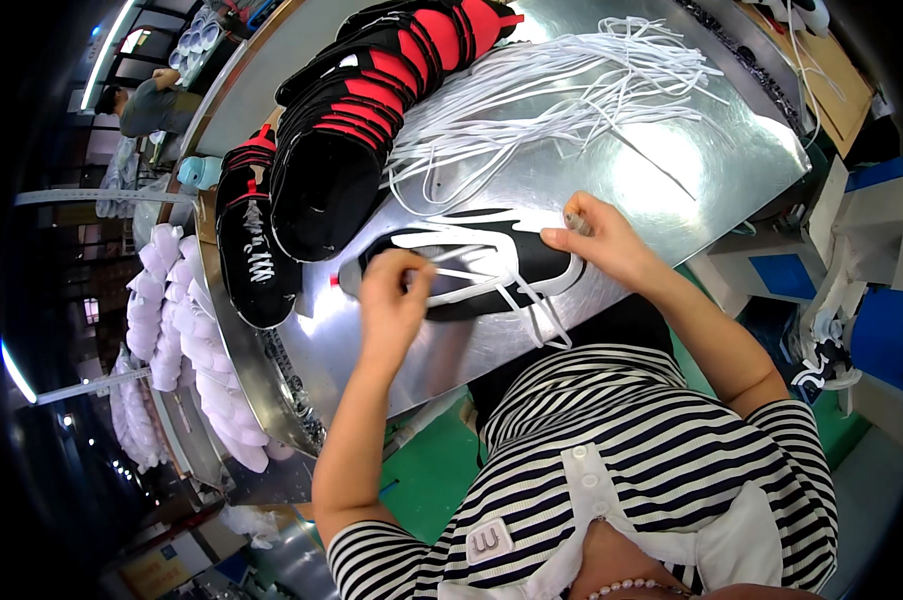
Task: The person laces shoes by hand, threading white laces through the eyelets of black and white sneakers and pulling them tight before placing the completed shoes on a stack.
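Note:
A black and white shoe upper [543, 256] lies on its side on the metal tabletop, its grey heel end to the left. My left hand [396, 292] is closed over the heel end, slightly blurred. A white shoelace [459, 274] runs from its fingertips towards the eyelets. More lace hangs in loops over the upper's near edge. At the toe end, my right hand [611, 240] is closed round a small greyish handle-like piece [577, 223]. Its tip is hidden, so I cannot tell its kind.
A stack of black and red shoe uppers [346, 125] stands behind on the left, beside a laced black shoe upper [256, 240]. Loose white laces [561, 85] spread across the far tabletop [741, 165]. White shoe parts [196, 340] hang in rows left of the table. Another person [156, 105] is far off.

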### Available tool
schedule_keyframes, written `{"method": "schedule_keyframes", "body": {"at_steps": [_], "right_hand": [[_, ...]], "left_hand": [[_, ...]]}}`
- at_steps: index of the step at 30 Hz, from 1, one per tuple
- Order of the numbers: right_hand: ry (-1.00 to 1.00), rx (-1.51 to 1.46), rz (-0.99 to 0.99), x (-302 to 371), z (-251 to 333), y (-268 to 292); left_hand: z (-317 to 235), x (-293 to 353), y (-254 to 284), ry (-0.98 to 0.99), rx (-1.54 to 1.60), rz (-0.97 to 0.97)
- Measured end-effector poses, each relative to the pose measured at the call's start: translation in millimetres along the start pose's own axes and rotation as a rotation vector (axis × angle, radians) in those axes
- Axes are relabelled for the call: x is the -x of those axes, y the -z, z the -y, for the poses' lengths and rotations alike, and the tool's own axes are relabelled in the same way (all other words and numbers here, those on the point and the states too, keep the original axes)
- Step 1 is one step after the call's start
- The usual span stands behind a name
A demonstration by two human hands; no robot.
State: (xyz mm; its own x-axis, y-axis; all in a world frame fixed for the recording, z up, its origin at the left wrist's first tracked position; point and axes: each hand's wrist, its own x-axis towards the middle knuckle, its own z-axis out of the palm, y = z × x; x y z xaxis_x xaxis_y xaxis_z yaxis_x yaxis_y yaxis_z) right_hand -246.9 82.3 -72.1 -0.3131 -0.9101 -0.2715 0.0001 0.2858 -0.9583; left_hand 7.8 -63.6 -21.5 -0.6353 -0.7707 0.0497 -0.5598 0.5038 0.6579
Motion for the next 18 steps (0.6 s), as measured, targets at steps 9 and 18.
{"method": "schedule_keyframes", "body": {"at_steps": [9, 18], "right_hand": [[0.01, -0.246, 0.012, -4.4, -5.4, 37.3], [0.177, 0.335, -0.166, -5.5, -0.5, 43.1]], "left_hand": [[175.2, 141.9, 234.0, 0.388, -0.563, -0.837], [-89.3, 24.4, 45.3, -0.493, 0.232, 0.108]]}}
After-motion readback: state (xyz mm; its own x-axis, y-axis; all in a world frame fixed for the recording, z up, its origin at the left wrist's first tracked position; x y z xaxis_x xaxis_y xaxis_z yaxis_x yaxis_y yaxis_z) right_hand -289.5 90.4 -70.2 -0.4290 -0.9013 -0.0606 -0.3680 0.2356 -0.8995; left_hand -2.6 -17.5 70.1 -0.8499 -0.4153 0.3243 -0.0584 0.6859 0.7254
